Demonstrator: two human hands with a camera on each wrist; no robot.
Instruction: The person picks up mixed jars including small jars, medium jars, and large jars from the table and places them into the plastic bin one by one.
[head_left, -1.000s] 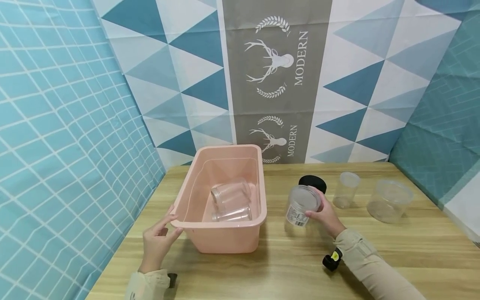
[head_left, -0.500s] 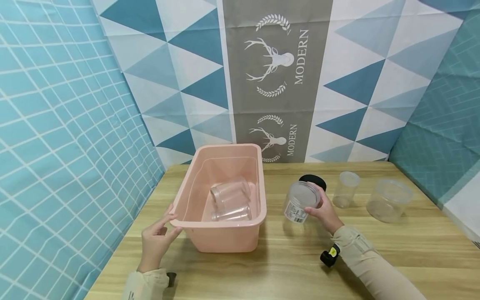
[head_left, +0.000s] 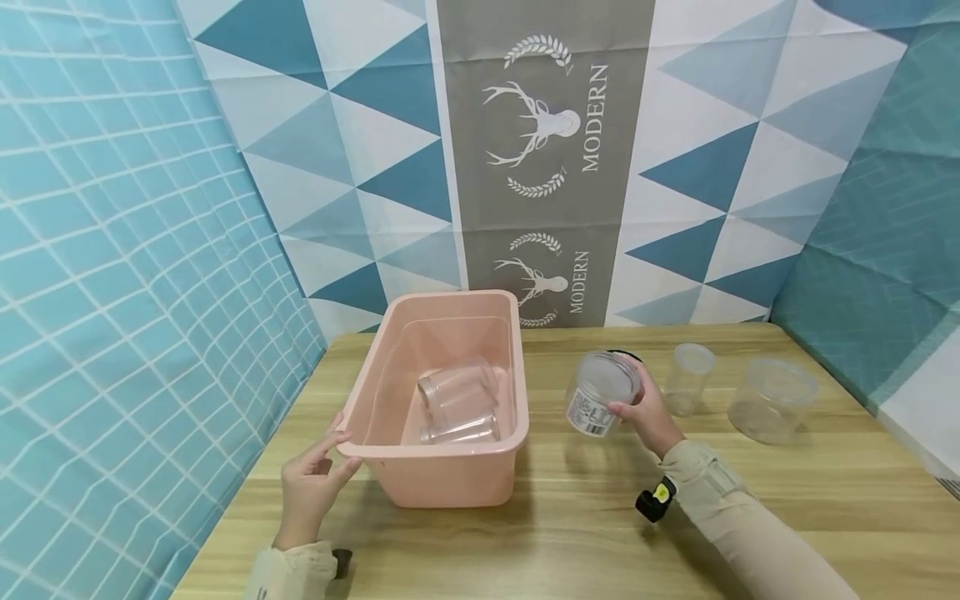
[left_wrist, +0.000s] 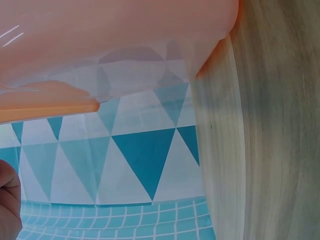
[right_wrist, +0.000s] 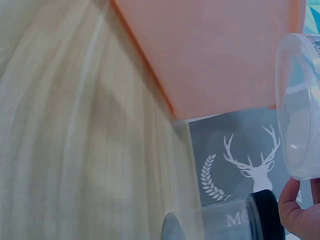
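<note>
A pink plastic basin stands on the table, with clear jars lying on their sides inside. My left hand pinches the rim at its near left corner; only a bit of that hand enters the left wrist view. Right of the basin, my right hand grips a clear plastic jar with a printed label. That jar is tilted and held above the table. Behind it stands another clear jar with a black lid, mostly hidden in the head view.
Farther right on the table stand a slim clear container and a wider clear tub. A patterned cloth hangs at the back, and a blue grid cloth runs along the left side.
The held jar has risen slightly and moved a little away from me, covering more of the black lid behind it. My left hand stays on the basin rim.
</note>
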